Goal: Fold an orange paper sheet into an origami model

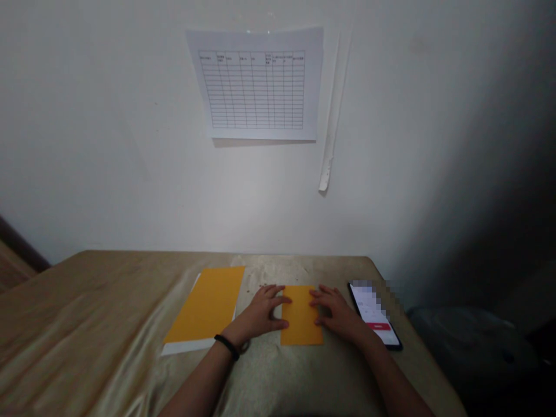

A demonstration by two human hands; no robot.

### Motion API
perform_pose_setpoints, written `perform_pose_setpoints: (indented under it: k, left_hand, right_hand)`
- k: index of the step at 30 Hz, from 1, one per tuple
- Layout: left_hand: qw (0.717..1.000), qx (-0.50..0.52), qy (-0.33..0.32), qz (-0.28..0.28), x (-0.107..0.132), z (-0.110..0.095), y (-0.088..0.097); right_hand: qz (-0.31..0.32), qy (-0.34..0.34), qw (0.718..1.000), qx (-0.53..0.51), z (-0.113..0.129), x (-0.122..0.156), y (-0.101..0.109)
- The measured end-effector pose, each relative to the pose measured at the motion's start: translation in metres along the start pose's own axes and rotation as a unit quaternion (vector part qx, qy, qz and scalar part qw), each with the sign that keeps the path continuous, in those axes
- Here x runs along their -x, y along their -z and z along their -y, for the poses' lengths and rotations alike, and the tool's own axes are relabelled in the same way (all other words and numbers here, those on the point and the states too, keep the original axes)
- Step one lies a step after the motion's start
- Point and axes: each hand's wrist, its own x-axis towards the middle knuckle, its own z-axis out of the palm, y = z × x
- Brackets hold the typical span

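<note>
A small upright rectangle of orange-yellow paper lies flat on the table between my hands; whether it is folded I cannot tell. My left hand rests at its left edge, fingers spread, fingertips touching the paper. On the opposite side, my right hand has its fingers apart, with the tips on the right edge. Neither hand grips anything. To the left of my left hand lies a larger orange-yellow sheet, with white paper showing from under its edges.
A phone with a lit screen lies right of my right hand, near the table's right edge. A tan cloth covers the table, wrinkled at the left. On the wall behind hangs a printed table sheet, with a white strip beside it.
</note>
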Motion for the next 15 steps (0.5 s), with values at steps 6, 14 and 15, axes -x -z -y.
perform_pose_setpoints:
  k: [6,14,15]
  left_hand:
    - [0.996,0.068,-0.059,0.011,-0.002,-0.013,0.007]
    - [0.995,0.066,-0.035,0.06,0.004,-0.037,0.004]
    - [0.996,0.058,-0.039,0.059,0.004,-0.039,0.003]
  right_hand:
    - [-0.029,0.041,0.999,0.006,0.003,-0.001,0.0]
    - [-0.041,0.055,0.997,0.021,0.007,0.001,0.001]
    - [-0.042,0.058,0.997,0.021,0.007,0.001,0.001]
